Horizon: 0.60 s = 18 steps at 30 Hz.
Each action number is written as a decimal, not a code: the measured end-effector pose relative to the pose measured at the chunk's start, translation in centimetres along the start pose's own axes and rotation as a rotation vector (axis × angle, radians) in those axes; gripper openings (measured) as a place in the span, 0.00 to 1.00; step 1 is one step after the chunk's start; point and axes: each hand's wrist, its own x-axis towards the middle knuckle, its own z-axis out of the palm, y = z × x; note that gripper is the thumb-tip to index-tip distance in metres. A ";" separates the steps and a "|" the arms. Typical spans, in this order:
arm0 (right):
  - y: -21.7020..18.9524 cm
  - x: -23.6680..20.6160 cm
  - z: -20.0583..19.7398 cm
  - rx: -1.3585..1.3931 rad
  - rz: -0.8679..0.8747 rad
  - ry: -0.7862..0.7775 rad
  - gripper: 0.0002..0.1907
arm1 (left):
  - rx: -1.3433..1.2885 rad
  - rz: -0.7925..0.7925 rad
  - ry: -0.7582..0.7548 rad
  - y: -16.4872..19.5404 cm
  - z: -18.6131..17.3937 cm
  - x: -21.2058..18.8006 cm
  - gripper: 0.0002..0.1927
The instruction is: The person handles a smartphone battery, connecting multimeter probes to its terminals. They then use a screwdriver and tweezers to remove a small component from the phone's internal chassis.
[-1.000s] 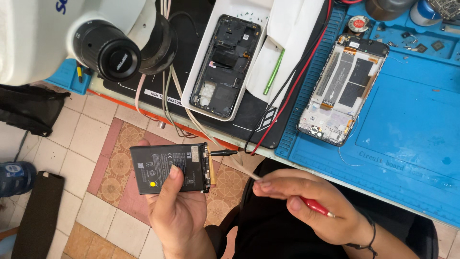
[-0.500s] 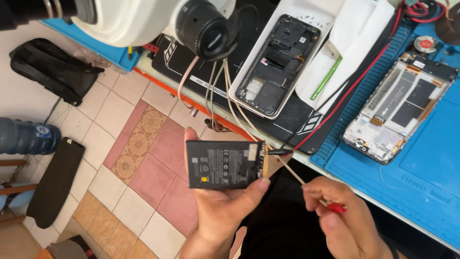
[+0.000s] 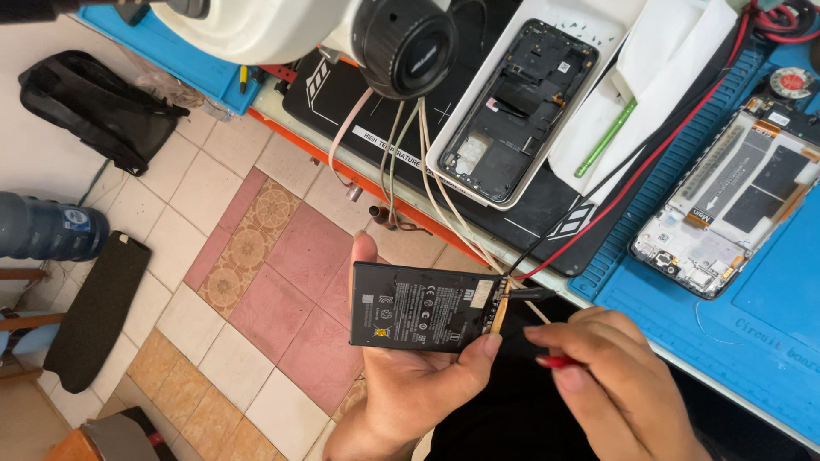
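Head view: cables (image 3: 410, 171) hang above held battery (image 3: 423, 307).

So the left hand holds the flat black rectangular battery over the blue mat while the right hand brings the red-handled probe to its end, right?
Not quite: the head view shows the flat black rectangular battery in the left hand over the tiled floor, off the blue mat. The right hand does hold the red-handled probe.
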 end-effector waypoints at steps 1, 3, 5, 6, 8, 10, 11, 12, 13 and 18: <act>0.1 0.0 0.4 0.132 0.034 0.025 0.15 | -0.046 -0.034 0.009 0.0 -0.1 0.0 0.66; 0.1 0.0 1.1 0.396 0.102 0.075 0.13 | -0.028 -0.012 -0.019 -0.1 -0.1 -0.1 0.66; 0.2 -0.1 1.2 0.360 0.199 0.104 0.13 | -0.027 0.003 -0.037 -0.2 -0.1 -0.3 0.65; 0.3 -0.2 1.1 0.342 0.246 0.119 0.13 | -0.036 0.011 -0.042 -0.2 -0.1 -0.3 0.64; 0.5 -0.1 1.0 0.511 0.342 0.140 0.13 | -0.057 -0.014 0.006 -0.3 -0.1 -0.4 0.60; 0.7 0.2 0.7 0.596 0.373 0.129 0.13 | -0.084 -0.079 0.111 -0.2 -0.2 -0.5 0.54; 0.9 0.4 0.6 0.596 0.356 0.109 0.14 | -0.135 -0.094 0.140 -0.3 -0.2 -0.5 0.52; 0.9 0.6 0.5 0.597 0.338 0.089 0.14 | -0.186 -0.107 0.168 -0.5 -0.2 -0.5 0.50; 0.9 0.8 0.5 0.578 0.428 0.086 0.14 | -0.236 -0.120 0.195 -0.6 -0.3 -0.5 0.48; 0.5 1.5 0.8 0.519 0.648 0.092 0.14 | -0.225 -0.121 0.132 -1.1 -0.8 -0.8 0.45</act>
